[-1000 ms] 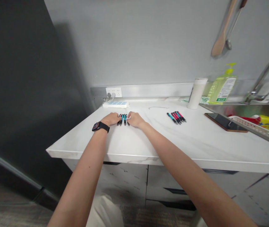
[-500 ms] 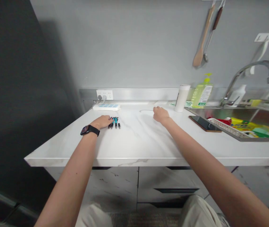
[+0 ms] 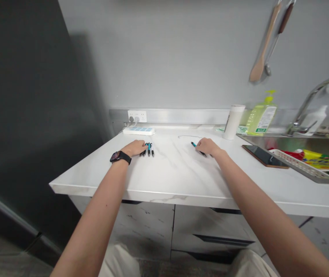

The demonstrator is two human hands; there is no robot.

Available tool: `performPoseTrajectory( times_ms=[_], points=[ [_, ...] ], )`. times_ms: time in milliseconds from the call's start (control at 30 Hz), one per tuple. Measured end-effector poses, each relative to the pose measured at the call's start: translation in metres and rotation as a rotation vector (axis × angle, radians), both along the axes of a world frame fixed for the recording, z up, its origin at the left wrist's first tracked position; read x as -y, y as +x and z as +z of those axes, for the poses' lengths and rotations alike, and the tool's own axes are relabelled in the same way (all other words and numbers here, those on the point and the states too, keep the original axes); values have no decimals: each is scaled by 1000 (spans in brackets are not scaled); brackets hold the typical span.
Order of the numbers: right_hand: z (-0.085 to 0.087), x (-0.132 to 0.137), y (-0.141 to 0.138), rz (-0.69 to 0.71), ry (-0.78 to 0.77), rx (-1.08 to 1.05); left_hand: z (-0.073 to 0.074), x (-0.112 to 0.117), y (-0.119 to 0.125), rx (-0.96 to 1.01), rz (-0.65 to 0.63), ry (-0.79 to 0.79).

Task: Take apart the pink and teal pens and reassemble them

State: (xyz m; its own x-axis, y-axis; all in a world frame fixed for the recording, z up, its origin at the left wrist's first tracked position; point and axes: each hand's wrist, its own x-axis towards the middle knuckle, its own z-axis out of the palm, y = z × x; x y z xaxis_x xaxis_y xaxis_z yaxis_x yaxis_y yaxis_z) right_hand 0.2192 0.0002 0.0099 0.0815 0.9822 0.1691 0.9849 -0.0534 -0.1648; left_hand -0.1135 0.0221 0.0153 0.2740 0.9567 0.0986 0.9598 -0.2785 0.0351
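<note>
On the white marbled countertop, several slim pens in black, blue and white lie side by side in a row. My left hand, with a black smartwatch on its wrist, presses closed fingers on the left side of that row and covers part of it. Farther right, my right hand is closed around a blue and black pen lying slanted on the counter. Its two ends stick out from under the fingers. A thin dark curved line shows on the counter behind this hand.
A white power strip sits at the back left by a wall socket. To the right stand a white canister and a green soap bottle. A phone lies beside the sink, which holds a white basket and coloured packets.
My right hand has come nearer the front edge, and a blue and black pen now shows beneath it. The left hand stays at the pen row. The view has turned slightly left.
</note>
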Motion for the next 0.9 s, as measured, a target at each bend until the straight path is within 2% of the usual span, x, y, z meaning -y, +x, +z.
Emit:
performPoseTrajectory(
  times_ms=[133,300,433,533,667,900],
  points=[
    [-1,2,-31,191,-39,-102,-2,0,-1,18,-4,1],
    [10,1,-94,369,-69,-81,-5,-3,-4,43,2,-8],
    [15,-11,-143,316,-17,-54,-5,-3,-4,42,4,-16],
    [6,-18,-168,267,-16,-94,-5,-3,-4,47,14,-23],
    [-6,-17,-178,249,-6,-142,-4,-4,-4,58,26,-32],
    [5,-4,-166,320,-140,-118,-4,-7,-5,34,26,-30]
  ],
)
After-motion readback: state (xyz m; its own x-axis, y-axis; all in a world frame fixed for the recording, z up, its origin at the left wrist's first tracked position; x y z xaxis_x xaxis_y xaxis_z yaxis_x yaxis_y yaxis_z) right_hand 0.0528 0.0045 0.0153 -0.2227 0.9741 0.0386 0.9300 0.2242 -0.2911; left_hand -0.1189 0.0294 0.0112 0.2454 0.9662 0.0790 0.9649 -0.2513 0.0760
